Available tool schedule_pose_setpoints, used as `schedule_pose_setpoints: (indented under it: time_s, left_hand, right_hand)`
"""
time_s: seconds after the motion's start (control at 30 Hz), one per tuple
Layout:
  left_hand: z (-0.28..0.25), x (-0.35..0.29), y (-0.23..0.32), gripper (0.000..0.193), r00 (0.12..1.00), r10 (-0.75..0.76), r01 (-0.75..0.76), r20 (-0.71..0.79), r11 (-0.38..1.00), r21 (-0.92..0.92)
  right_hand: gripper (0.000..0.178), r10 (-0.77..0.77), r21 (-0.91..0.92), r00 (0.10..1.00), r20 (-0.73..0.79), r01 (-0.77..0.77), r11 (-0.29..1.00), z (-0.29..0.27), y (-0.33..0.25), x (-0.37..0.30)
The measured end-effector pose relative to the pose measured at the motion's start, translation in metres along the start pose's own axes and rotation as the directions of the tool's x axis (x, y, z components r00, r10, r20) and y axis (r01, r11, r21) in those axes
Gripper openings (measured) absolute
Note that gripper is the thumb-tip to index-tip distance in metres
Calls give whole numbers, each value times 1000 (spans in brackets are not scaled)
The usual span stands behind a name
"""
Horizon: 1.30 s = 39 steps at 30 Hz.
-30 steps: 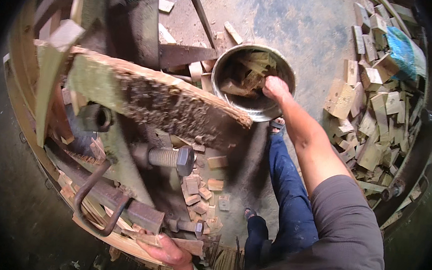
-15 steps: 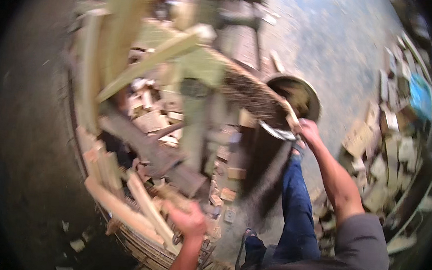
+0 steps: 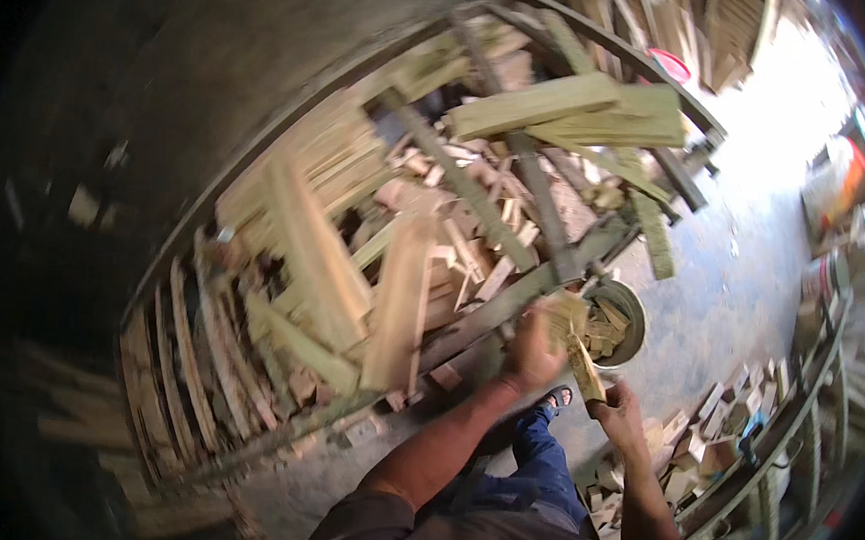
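Wood (image 3: 587, 371) fills my clenched right hand (image 3: 621, 416); whether my blurred left hand (image 3: 533, 353) grips, I can't tell; bucket (image 3: 637, 328) beyond.

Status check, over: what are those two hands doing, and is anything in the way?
Right hand holding wood strip. Left hand blurred, grip unclear. Bucket ahead, wood scraps inside. Rack crowds its left side.
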<state>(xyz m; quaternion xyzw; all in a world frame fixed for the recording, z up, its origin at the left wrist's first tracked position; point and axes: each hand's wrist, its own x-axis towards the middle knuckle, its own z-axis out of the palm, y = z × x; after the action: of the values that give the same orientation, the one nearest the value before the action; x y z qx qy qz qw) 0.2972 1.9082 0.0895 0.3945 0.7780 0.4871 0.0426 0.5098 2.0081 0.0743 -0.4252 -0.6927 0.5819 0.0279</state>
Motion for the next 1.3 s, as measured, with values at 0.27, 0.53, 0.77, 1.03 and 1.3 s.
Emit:
schedule_pose_setpoints:
  time_s: [0.27,0.53,0.77,1.03,1.3]
  left_hand:
    - [-238,-209,49,54,856,-314,469,411,807,-359]
    - [-459,-512,18,64,839,-521,306,-157,690,-656]
    - [-479,-683,24,56,339,-779,627,-527,605,-490]
    - [-505,-772,12,40,-100,-815,-24,-571,576,-817]
    - [-652,-780,54,36,-216,-804,279,-555,494,-824]
  right_hand:
    - [59,-287,119,779,557,268,956,149,-156,-151]
    - [31,-564,262,-64,823,924,277,387,-285,-401]
    - [31,-409,880,-805,431,275,387,477,-331,-547]
    - [50,-212,877,-852,479,450,169,688,-193,-565]
    - [48,260,833,-838,480,528,163,822,-167,-608]
